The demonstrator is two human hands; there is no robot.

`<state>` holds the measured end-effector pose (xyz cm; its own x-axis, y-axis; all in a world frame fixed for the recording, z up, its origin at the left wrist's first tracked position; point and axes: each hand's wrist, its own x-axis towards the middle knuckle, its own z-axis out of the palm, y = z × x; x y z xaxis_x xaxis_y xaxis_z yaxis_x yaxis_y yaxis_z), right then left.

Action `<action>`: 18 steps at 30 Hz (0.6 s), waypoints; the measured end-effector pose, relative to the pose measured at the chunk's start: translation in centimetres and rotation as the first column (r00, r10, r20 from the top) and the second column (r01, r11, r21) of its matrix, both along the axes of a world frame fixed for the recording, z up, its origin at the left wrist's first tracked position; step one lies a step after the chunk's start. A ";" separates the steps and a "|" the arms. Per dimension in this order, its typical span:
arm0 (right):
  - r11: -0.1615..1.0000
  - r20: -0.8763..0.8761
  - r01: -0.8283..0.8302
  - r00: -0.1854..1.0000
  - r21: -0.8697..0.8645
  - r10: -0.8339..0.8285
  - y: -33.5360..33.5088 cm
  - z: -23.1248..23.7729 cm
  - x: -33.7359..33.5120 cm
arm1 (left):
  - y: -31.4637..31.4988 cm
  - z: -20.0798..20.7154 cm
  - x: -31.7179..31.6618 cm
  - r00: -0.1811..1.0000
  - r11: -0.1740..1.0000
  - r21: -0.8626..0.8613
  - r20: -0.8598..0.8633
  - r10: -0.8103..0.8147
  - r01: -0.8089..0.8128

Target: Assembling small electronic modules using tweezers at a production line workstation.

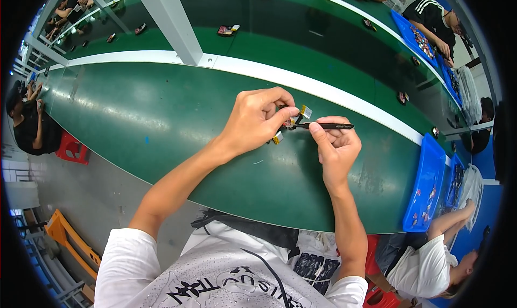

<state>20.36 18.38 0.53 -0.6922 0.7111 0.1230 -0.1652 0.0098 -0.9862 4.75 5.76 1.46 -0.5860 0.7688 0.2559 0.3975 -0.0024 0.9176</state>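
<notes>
My left hand (261,117) is closed, with thumb and fingers pinched on a small electronic assembly (289,123) just above the green worktop. Silver battery packs with yellow tape show on it, one battery (306,111) at the upper right and another (278,138) lower down. Black tweezers (336,126) lie between the thumb and fingers of my right hand (339,144). Their tips reach left into the assembly beside my left thumb. The left fingers hide part of the assembly, and its fine detail is too small to make out.
A blue tray (412,214) with small parts stands at the worktop's right end. Beyond a white rail (323,95), a green conveyor belt (301,49) carries several small assemblies. A grey post (172,25) rises at the rail. Other people sit at left and right.
</notes>
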 end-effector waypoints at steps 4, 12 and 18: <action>0.998 -0.011 -0.022 1.000 -0.064 0.022 0.2 0.2 0.0 | -0.1 0.2 -0.1 1.000 1.000 0.024 0.010 -0.019 0.019; 0.987 -0.021 -0.052 0.999 -0.150 0.050 0.3 0.8 0.3 | -0.3 1.8 -0.5 0.875 0.984 -0.065 0.471 -0.114 0.163; 0.992 -0.100 -0.042 0.995 -0.117 0.030 0.2 0.3 0.5 | -0.4 1.1 -0.9 0.791 0.958 -0.018 0.569 -0.226 0.286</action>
